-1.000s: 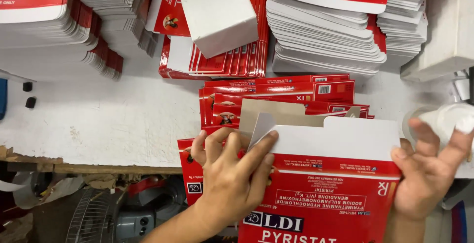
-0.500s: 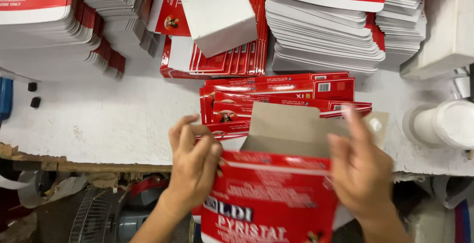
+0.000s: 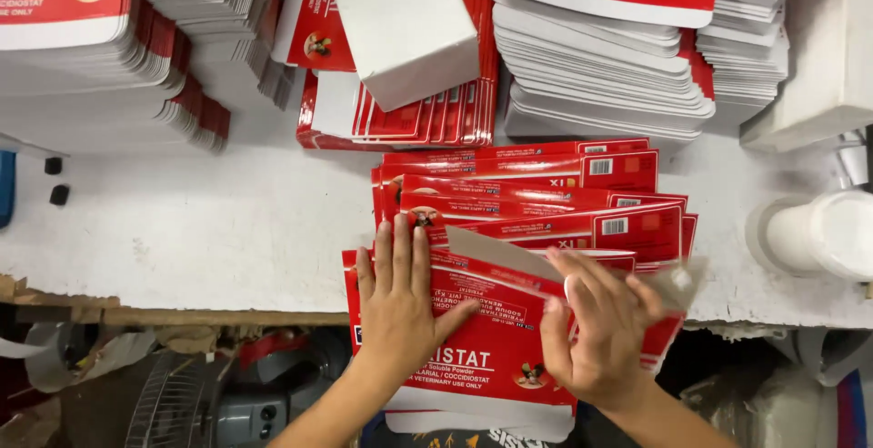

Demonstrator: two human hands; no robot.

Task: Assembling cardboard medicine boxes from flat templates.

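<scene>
Pressing a flattened red carton (image 3: 482, 348) against the front edge of a white bench (image 3: 227, 230), the left hand (image 3: 400, 307) lies open and flat on the printed panel, fingers spread and gripping nothing. The right hand (image 3: 605, 334) curls its fingers over the carton's grey inner flap (image 3: 509, 252), which stands half raised, folding it across; it pinches nothing else that can be seen. The carton overhangs the bench edge toward the person.

Judged from this position, the overhang is the weak point: if the flat hand lifts before the flap is creased, the carton could slide off into the clutter below. The flap could also crease crookedly, since only fingertips guide it. Just beyond, a fanned pile of finished red cartons (image 3: 536, 198) touches the working piece, and a shove could scatter it.

At the back, a row of red-and-white flats standing on edge (image 3: 400, 120) carries a plain white box (image 3: 400, 20) laid askew on top. Tall stacks of white-edged die-cut blanks with red printed faces rise at left (image 3: 82, 57) and right (image 3: 600, 57), each face bearing white lettering and a small picture. A white roll (image 3: 818, 234) lies at the bench's right end, and two small black knobs (image 3: 55, 180) sit at far left.
</scene>
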